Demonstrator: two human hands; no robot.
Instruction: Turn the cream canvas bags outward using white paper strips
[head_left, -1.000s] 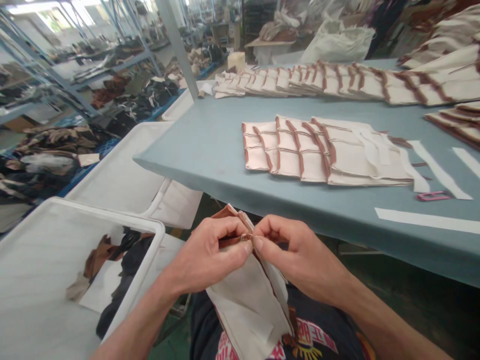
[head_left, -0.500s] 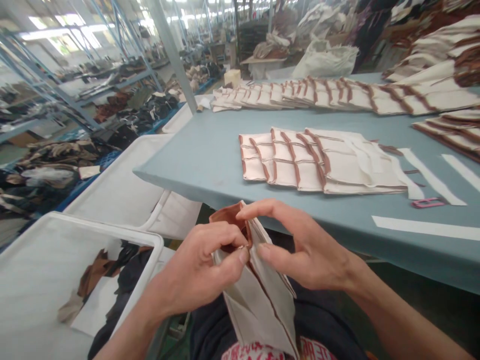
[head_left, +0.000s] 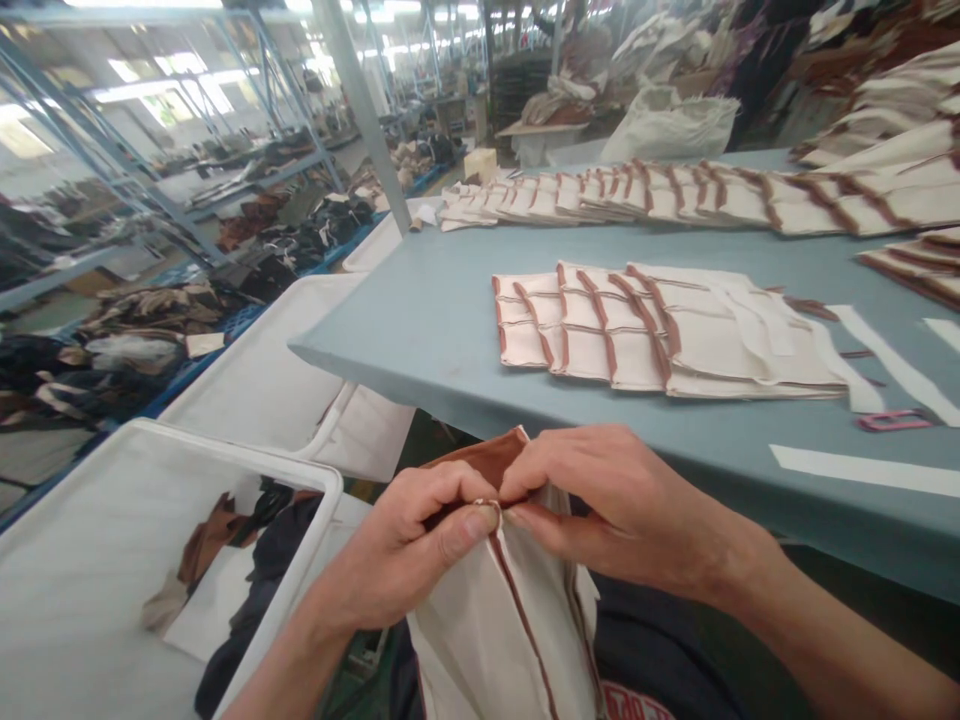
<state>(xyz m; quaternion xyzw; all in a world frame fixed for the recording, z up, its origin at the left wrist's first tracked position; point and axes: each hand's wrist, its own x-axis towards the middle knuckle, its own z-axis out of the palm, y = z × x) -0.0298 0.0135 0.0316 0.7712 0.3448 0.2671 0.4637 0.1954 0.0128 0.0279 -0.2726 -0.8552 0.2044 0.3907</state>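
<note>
A cream fabric piece with brown lining and a brown-edged seam hangs upright over my lap. My left hand pinches its top edge at the seam, thumb in front and forefinger behind. Close against it, my right hand pinches the same edge just right of the seam. The thumbs and forefingers nearly meet there. Brown lining shows behind the fingers. What the other fingers do inside the piece is hidden.
On the blue-grey table lies an overlapping stack of cream pieces with brown edges. A longer row lies behind it. White strips and a pink-handled small tool are to the right. A white bin with scraps stands left.
My right hand's fingers have come down from the rim and closed on the edge beside my left hand. The fabric has opened out wider, and the view has shifted slightly left.
</note>
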